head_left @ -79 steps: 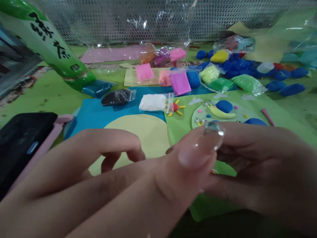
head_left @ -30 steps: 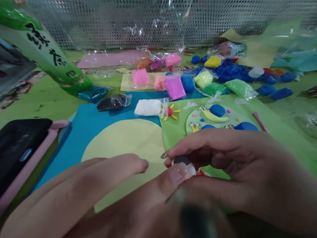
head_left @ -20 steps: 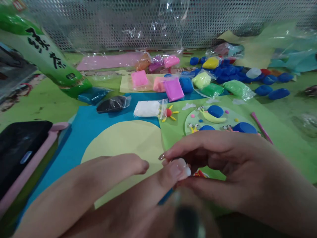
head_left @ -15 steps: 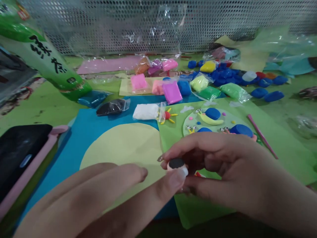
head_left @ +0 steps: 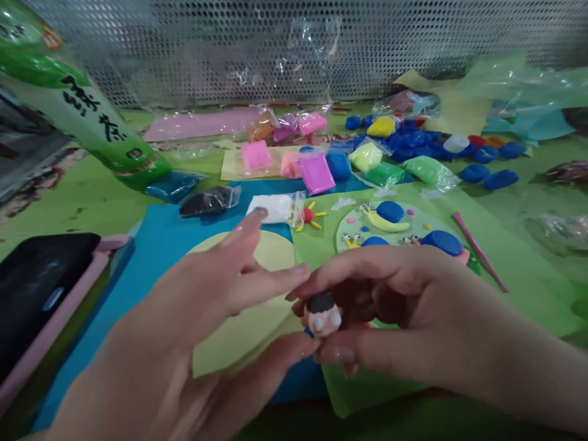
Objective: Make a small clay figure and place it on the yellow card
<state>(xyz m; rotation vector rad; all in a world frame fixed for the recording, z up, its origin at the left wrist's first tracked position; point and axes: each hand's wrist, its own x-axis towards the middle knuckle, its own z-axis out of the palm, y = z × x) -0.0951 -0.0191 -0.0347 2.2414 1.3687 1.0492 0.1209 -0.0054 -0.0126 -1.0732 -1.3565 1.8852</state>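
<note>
My right hand (head_left: 404,318) grips a small clay figure (head_left: 324,321) between thumb and fingers. The figure has a skin-toned head with a black cap of hair and two white eye blobs; a bit of blue shows below the head. My left hand (head_left: 193,324) is spread just to the left, holding nothing I can see. Its thumb tip lies close to the figure's lower side, and whether they touch I cannot tell. Behind the right hand lies a green sheet (head_left: 519,300) with clay snails, among them a yellow one (head_left: 388,223) with a blue shell, and a clay sun (head_left: 309,215).
Under the left hand is a pale yellow paper disc (head_left: 248,324) on a blue sheet (head_left: 156,245). Bagged clay, including white (head_left: 271,207) and black (head_left: 204,203), lies behind. A green tea bottle (head_left: 101,116) leans left, above a black phone-like object (head_left: 41,288). A pink stick (head_left: 480,252) lies right.
My left thumb has come off the front of the figure's head and moved down. The left fingers have lifted and spread, and the figure's eyes now show.
</note>
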